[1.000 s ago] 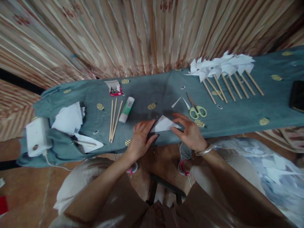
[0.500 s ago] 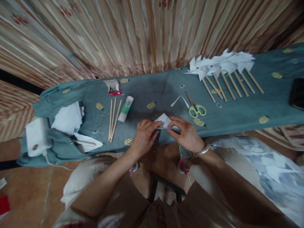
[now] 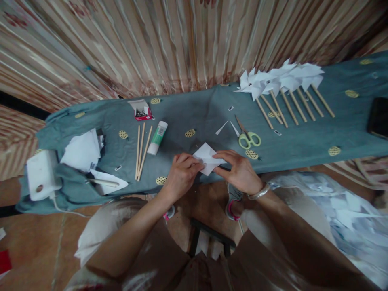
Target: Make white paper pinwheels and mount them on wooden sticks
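Note:
Between my hands, at the front edge of the cloth-covered table, is a small square of white paper (image 3: 207,155) turned like a diamond, with crease lines on it. My left hand (image 3: 182,176) pinches its left corner between thumb and fingers. On the other side, my right hand (image 3: 239,169), with a bracelet at the wrist, grips the right corner. Just beyond the right hand lie green-handled scissors (image 3: 249,138), blades pointing away, beside two thin paper slivers (image 3: 222,127). A glue stick (image 3: 157,138) lies to the left of the paper.
Three wooden sticks (image 3: 142,153) and an open red box of small metal pieces (image 3: 142,114) lie left. Farther left are stacked paper (image 3: 81,149) and a white device (image 3: 42,176) with a cable. Several paper pinwheels (image 3: 281,81) lie back right; a dark phone-like object (image 3: 378,117) is far right.
The paper, earlier showing as a folded triangle, now lies opened out as a diamond. Both hands still hold its sides. The view has shifted slightly.

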Action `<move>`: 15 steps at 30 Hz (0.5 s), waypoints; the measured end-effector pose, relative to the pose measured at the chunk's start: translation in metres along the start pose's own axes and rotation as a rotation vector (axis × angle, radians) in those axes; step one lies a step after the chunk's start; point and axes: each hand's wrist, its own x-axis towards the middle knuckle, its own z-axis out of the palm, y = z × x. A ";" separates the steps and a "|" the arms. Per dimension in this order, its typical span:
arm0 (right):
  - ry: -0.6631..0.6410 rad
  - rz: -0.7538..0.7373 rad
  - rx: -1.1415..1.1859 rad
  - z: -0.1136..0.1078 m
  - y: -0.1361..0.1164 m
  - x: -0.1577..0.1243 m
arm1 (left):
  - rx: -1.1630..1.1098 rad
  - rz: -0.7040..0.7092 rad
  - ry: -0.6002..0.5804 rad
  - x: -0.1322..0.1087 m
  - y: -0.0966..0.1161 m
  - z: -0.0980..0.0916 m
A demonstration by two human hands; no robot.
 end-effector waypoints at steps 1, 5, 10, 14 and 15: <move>-0.003 0.006 0.001 0.000 0.000 0.000 | 0.004 0.012 -0.001 -0.001 -0.001 0.001; -0.050 0.048 0.031 -0.004 0.001 0.001 | -0.015 0.045 0.003 -0.002 -0.002 0.001; -0.107 0.154 0.146 -0.011 0.002 0.001 | -0.041 0.053 0.039 -0.004 -0.001 0.000; -0.093 0.264 0.275 -0.011 0.004 0.002 | -0.055 0.022 0.093 -0.005 -0.005 0.001; -0.078 0.274 0.313 -0.010 0.005 0.003 | -0.070 0.004 0.110 -0.005 -0.006 0.002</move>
